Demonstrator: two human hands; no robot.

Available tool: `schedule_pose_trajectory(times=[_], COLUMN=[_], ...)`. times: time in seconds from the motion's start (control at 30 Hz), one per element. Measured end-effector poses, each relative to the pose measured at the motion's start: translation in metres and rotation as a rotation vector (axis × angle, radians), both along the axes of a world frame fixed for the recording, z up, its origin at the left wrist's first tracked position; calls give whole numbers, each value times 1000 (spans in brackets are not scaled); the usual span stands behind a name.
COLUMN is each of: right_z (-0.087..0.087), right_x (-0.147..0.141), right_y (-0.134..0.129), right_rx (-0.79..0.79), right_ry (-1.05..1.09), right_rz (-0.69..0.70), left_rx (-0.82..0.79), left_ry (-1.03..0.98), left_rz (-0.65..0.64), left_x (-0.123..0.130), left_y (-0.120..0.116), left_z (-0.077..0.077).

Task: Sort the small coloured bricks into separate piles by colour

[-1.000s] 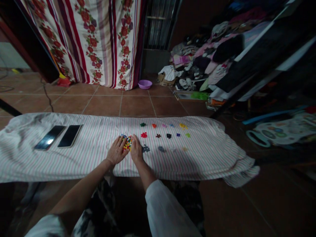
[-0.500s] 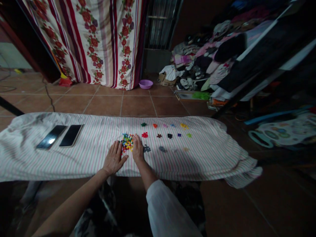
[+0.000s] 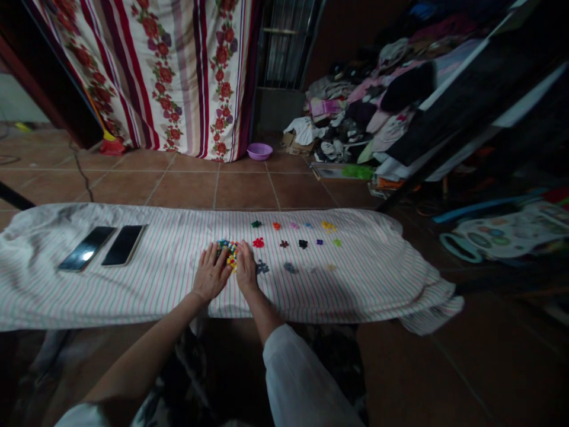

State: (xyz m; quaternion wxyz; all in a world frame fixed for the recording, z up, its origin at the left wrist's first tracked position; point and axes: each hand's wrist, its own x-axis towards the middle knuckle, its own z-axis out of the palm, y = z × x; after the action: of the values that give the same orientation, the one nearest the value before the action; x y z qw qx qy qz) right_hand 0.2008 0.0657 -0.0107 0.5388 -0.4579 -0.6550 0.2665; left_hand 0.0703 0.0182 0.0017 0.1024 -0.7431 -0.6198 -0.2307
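A heap of small mixed-colour pieces, perhaps beads, lies on the striped cloth. My left hand rests flat over the heap's left part, fingers spread, hiding some pieces. Along the heap's right edge lies my right hand, its fingers stretched out and palm turned inward. Just right of that hand are small single-colour piles in rows: a red pile, a dark grey pile, a dark green pile, a black pile, a yellow pile and several others.
Two phones lie at the left of the cloth, a dark phone and another phone beside it. Beyond the table, a purple basin stands on the tiled floor near a floral curtain. Clothes are heaped at the back right.
My left hand has moved right and slightly up, from beside the heap onto its left part, covering more pieces. My right hand stays at the right edge. The view has shifted slightly.
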Motion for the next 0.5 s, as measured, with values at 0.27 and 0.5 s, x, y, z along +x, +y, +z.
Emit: schedule_pose_trajectory(times=[0.27,0.5], right_z=[-1,-1], right_x=[2,-1], right_y=[2,3], right_rx=[-99,-85], right_ry=[72,64], right_rz=[-18,-22], left_rx=[-113,-104], left_ry=[118,76], left_rz=[-319,-251], left_x=[19,16], left_y=[-15,-9], left_z=[13,14])
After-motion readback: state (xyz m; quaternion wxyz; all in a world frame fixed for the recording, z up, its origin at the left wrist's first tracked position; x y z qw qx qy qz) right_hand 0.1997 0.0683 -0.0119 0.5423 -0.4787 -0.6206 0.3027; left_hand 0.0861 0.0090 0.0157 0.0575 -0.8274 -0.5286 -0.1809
